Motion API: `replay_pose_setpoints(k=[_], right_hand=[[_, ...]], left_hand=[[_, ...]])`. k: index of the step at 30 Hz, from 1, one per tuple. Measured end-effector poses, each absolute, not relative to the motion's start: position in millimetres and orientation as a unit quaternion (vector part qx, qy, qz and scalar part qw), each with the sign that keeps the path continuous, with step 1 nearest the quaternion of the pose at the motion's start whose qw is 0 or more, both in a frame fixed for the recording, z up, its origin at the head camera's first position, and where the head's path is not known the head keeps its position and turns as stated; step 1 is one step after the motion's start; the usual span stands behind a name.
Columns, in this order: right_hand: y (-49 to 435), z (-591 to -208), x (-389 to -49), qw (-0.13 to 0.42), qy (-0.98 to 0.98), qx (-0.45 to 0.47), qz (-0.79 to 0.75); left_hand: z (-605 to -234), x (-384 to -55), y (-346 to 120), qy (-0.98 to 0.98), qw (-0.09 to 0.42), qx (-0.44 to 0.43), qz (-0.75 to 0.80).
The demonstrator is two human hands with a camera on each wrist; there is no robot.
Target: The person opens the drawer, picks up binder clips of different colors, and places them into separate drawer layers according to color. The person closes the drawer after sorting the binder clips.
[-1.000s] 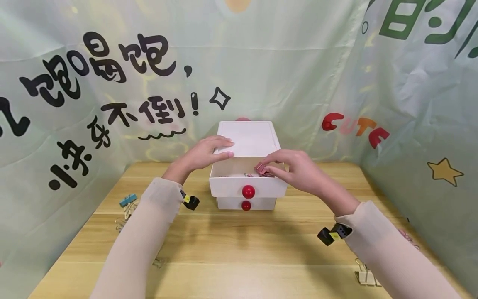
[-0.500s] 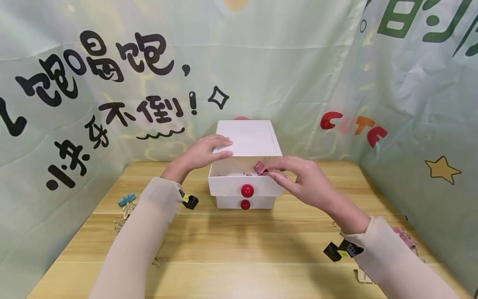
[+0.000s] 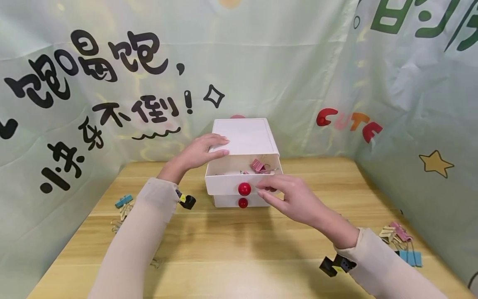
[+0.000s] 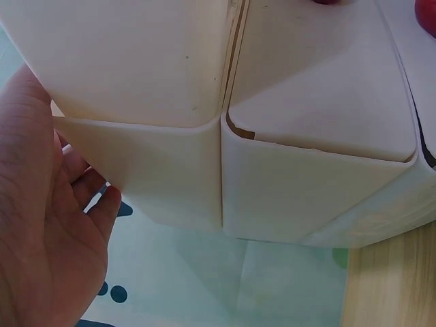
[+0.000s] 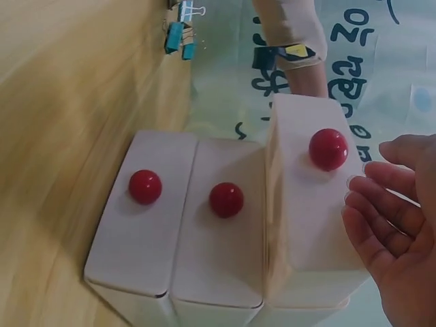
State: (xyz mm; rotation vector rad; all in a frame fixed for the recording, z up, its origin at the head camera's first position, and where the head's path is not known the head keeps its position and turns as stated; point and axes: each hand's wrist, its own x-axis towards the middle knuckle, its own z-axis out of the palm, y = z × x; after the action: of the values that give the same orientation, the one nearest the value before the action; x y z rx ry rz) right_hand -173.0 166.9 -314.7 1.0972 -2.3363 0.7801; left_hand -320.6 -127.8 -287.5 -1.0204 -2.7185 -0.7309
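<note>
A white drawer box [image 3: 242,135] stands on the table with its top drawer [image 3: 224,185] pulled out. A pink binder clip [image 3: 257,165] and other small clips show inside that drawer. My left hand [image 3: 198,153] rests on the left edge of the box top; the left wrist view shows its fingers reaching over the edge. In front of the drawer's right half is my right hand [image 3: 293,197], holding nothing, its fingertips close to the upper red knob [image 3: 244,189]. From the right wrist view, relaxed fingers [image 5: 388,211] are beside the drawer front.
Blue and cream binder clips [image 3: 124,203] lie at the table's left. Pink, cream and blue ones [image 3: 405,245] lie near the right edge, beyond my right sleeve. Two lower drawers [image 5: 221,231] with red knobs are closed. A printed cloth [image 3: 261,70] hangs behind the table.
My right hand has released the pink binder clip inside the drawer and come out, down to the drawer front. My left hand stays on the box top. The head view has turned slightly right.
</note>
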Motion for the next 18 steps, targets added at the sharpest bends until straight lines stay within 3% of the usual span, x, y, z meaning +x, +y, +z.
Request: replay_pose_setpoints(k=[8,18], right_hand=[[190.3,-328.9,-169.7,0.204,-0.863,0.375,0.272],[231.9,-348.9,-162.3,0.232,-0.884,0.327,0.239]], left_hand=[[-288.4,-323.3,-127.8,-0.905,0.077,-0.343,-0.242],[-288.0,-324.0,-129.0,-0.903,0.077,-0.342,-0.248]])
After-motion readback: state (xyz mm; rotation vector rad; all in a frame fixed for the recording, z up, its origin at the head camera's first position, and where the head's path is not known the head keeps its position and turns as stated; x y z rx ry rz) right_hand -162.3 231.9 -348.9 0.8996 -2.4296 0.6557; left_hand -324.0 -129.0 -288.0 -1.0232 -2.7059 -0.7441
